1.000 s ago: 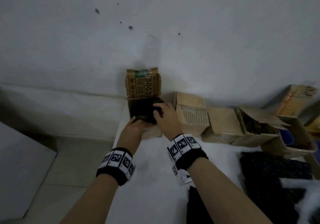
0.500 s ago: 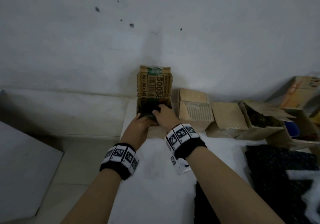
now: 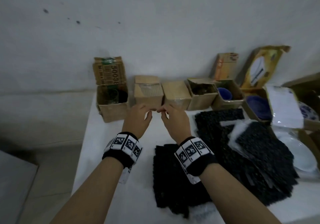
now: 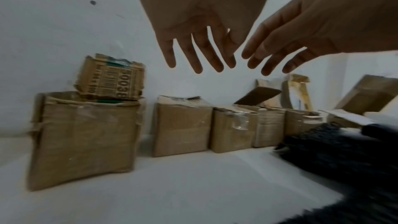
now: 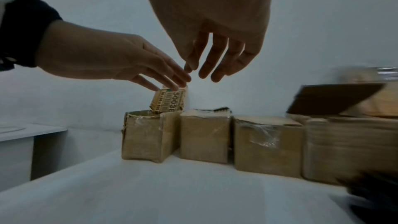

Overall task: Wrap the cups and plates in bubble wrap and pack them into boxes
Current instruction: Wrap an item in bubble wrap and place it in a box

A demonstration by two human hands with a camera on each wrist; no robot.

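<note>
The leftmost cardboard box (image 3: pixel 112 110) stands with its flap (image 3: pixel 109 73) up, and a dark wrapped bundle (image 3: pixel 119 94) sits inside it. My left hand (image 3: pixel 149 114) and right hand (image 3: pixel 163 114) hover side by side above the white table, in front of the closed second box (image 3: pixel 149 94). Both hands have loose, spread fingers and hold nothing. The left wrist view shows my left fingers (image 4: pixel 200 54) straight above the box row (image 4: pixel 84 135). In the right wrist view my right fingers (image 5: pixel 215 57) hang open beside the left hand (image 5: pixel 112 60). Black bubble wrap sheets (image 3: pixel 242 147) lie at the right.
A row of boxes runs along the wall: a closed one (image 3: pixel 176 94), one with a dark bundle (image 3: pixel 202 88), one with a blue cup (image 3: pixel 225 92), one with a blue plate (image 3: pixel 258 104). White plates (image 3: pixel 297 156) lie at the far right. The table's left edge (image 3: pixel 83 146) drops to the floor.
Both hands have come out of the leftmost box and drawn back to the right, leaving the dark wrapped bundle inside. The head view has swung right, showing more boxes and wrap.
</note>
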